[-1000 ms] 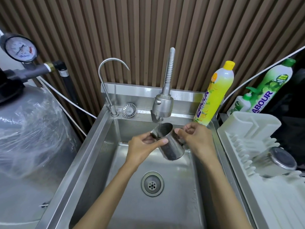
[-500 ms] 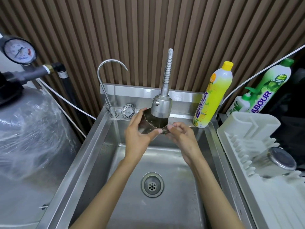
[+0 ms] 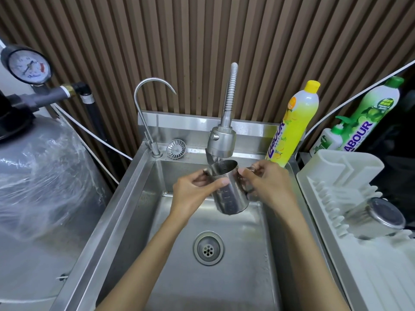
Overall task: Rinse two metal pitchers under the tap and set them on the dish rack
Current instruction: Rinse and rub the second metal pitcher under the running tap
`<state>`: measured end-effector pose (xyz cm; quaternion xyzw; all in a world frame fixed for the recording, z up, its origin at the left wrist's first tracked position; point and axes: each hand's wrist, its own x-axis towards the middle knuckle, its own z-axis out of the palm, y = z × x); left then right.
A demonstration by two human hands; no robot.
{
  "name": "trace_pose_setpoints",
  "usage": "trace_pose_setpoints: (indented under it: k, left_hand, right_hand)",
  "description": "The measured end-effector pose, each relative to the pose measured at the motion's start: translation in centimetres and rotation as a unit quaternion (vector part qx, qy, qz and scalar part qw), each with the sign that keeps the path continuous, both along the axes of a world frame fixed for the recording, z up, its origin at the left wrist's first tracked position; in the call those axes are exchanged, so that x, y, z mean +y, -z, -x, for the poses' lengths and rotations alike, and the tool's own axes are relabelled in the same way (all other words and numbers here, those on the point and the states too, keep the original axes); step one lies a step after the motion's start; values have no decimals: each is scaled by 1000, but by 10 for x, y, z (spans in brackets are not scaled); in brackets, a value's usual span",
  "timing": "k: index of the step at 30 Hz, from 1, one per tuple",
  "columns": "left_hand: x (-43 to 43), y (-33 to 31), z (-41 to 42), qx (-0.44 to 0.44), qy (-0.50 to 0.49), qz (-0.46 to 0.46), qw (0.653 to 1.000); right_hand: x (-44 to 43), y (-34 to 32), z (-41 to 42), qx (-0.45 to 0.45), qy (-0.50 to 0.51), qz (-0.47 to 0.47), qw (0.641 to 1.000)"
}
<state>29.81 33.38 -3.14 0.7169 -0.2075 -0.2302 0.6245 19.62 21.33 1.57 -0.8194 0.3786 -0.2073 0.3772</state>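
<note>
Pitcher (image 3: 231, 198) lowered, mouth up under tap (image 3: 221, 142) | left hand (image 3: 190, 191) grips its body | right hand (image 3: 267, 185) grips handle | second pitcher (image 3: 379, 218) on dish rack (image 3: 336, 171), right

On your left a plastic-wrapped tank (image 3: 40, 176) under a pressure gauge (image 3: 28, 67), ahead a slim gooseneck faucet (image 3: 154, 147), a yellow detergent bottle (image 3: 294, 122), on your right a green bottle (image 3: 370, 117)

Bright, even light — steel glares, edges bow outward, the right rim perhaps slightly blurred.
</note>
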Motion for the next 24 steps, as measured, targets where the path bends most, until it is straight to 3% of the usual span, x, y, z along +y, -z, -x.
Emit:
trace_pose_setpoints:
  k: [2,4,9,14,16,19,24]
  left_hand:
    - [-4,6,0,40,26,33,998]
    - [-10,10,0,65,31,72,995]
    - [-20,4,-2,46,-3,140,989]
    - [-10,2,-9,-102,-39,76,991]
    - [-5,0,-8,-167,-70,18,983]
    - [1,-1,-8,-218,-101,-47,969]
    - [3,9,-8,-138,-53,-90,985]
  right_hand:
    - [2,-6,2,12,6,56,998]
    - [1,-3,1,-20,12,42,999]
    - [-6,20,-12,-193,-11,-150,969]
    - [-4,54,-24,-248,-59,-319,913]
    - [-1,61,-24,-247,-68,-354,900]
    - [2,63,-22,-207,-67,-345,913]
    - [-6,52,-11,-104,-18,-255,961]
